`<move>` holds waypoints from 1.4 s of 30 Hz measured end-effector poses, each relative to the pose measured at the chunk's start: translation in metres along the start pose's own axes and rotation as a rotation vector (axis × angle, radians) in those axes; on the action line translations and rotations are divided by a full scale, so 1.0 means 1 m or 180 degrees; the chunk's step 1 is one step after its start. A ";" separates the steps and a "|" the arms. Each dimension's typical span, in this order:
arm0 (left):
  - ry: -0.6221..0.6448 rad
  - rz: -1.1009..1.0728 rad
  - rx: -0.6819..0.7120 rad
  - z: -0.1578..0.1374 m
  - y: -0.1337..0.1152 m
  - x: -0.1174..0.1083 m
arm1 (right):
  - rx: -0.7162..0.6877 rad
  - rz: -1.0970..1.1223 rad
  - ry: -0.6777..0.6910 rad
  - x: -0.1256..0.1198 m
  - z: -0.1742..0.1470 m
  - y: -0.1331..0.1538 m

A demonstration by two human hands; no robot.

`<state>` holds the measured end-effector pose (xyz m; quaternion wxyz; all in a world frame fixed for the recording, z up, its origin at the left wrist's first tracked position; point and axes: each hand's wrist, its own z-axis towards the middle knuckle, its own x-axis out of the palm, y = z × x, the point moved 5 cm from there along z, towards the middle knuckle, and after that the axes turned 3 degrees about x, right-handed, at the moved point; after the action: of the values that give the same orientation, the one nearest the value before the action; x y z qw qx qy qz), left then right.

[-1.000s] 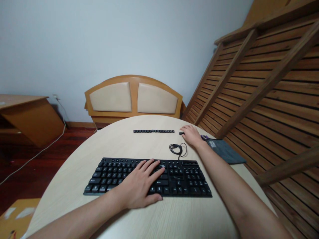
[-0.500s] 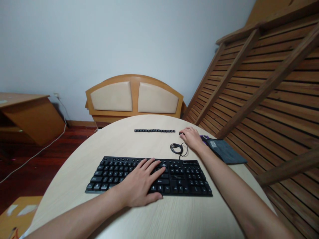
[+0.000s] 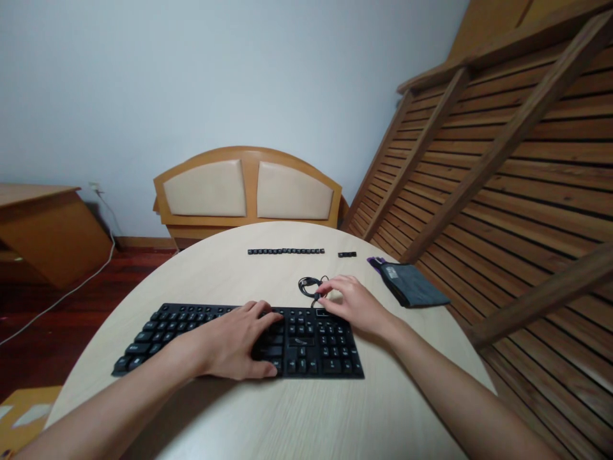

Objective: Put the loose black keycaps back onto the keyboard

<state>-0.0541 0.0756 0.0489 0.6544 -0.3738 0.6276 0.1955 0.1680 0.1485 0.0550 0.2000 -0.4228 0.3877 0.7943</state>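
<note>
A black keyboard (image 3: 301, 342) lies on the round table, with dark gaps among its right-hand keys. My left hand (image 3: 239, 342) rests on its middle, thumb and forefinger apart, holding nothing. Above the keyboard's upper right corner, my right hand (image 3: 352, 303) pinches a small black keycap (image 3: 317, 296) between thumb and fingertip. Right behind those fingertips is the coiled black cable (image 3: 306, 285). Farther back, a long row of black keycaps (image 3: 286, 251) lies in a line, and a short row of keycaps (image 3: 347, 254) sits to its right.
A dark grey pouch (image 3: 416, 284) with purple items poking out lies at the right of the pale table (image 3: 306, 421). Behind the table stands a padded headboard (image 3: 251, 185). A slatted wooden frame (image 3: 507, 172) leans on the right; a desk (image 3: 52, 223) is at left.
My right hand has come back from the short keycap row to the keyboard with a keycap. My left hand's fingers have bent, and the keyboard has shifted left in view.
</note>
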 end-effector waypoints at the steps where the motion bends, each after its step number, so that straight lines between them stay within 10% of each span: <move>1: -0.0050 0.0046 0.0023 0.004 -0.001 -0.003 | -0.0038 0.0020 0.0091 0.004 -0.002 0.006; 15: -0.1147 -0.0886 0.0145 0.068 0.003 0.021 | -0.0083 0.0459 0.0428 0.033 -0.012 0.004; 42: -0.1073 -0.0893 0.0078 0.069 0.003 0.025 | -0.0320 0.0583 0.0643 0.023 -0.018 0.004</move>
<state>-0.0062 0.1230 0.0190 0.7753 -0.4115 0.4534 0.1546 0.1613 0.1316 0.0317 0.0652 -0.4729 0.4025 0.7811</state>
